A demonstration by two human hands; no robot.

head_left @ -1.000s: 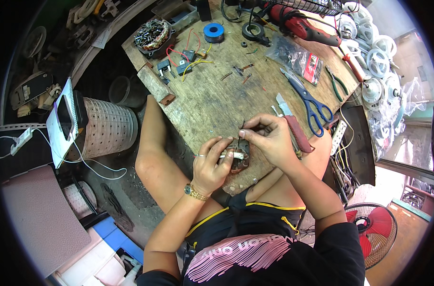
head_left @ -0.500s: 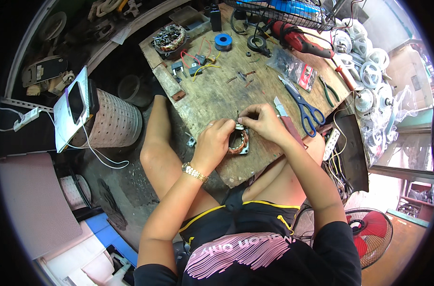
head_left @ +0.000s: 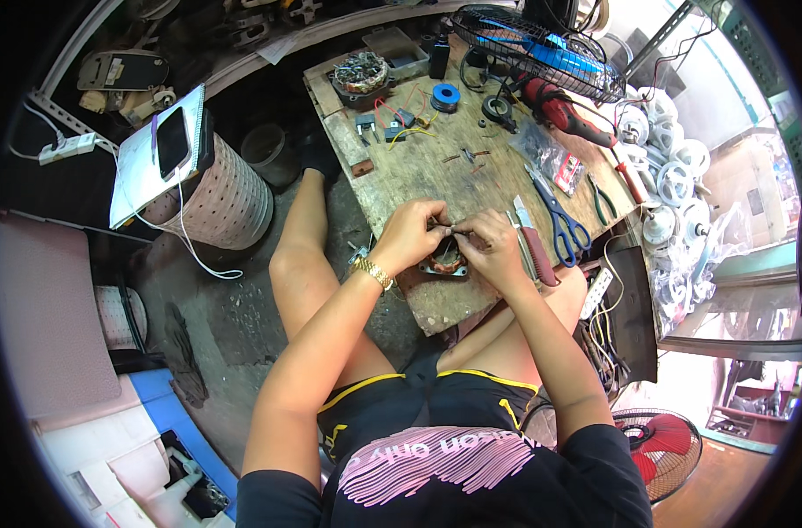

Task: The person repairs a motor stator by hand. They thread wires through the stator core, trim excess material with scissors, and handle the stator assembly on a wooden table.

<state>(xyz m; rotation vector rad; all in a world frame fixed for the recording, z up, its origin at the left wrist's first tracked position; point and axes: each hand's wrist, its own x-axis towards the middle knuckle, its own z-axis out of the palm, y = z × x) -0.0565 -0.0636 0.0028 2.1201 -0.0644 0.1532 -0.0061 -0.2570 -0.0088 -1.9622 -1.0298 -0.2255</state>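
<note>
Close to the near edge of the wooden table, a small motor stator (head_left: 445, 267) with a ring of copper windings lies partly under my hands. My left hand (head_left: 412, 236) is pinched closed just above its far side. Opposite it, my right hand (head_left: 496, 249) is also closed in a pinch, and the fingertips of both hands nearly meet. Whatever thin thing sits between them is too small to make out. To the right of my right hand lies a utility knife (head_left: 537, 251) with a dark red handle, and beyond it blue-handled scissors (head_left: 564, 220).
Pliers (head_left: 603, 198), a clear plastic bag (head_left: 551, 158), a soldering iron (head_left: 628, 176) and a red power tool (head_left: 564, 110) lie on the right. Farther back are a blue wire spool (head_left: 445, 98), black tape (head_left: 498, 110), wired components (head_left: 401, 125) and a larger stator (head_left: 361, 77).
The view has shifted. My left hand has moved from the stator's side to above it, its fingertips now meeting my right hand's. The utility knife shows more fully.
</note>
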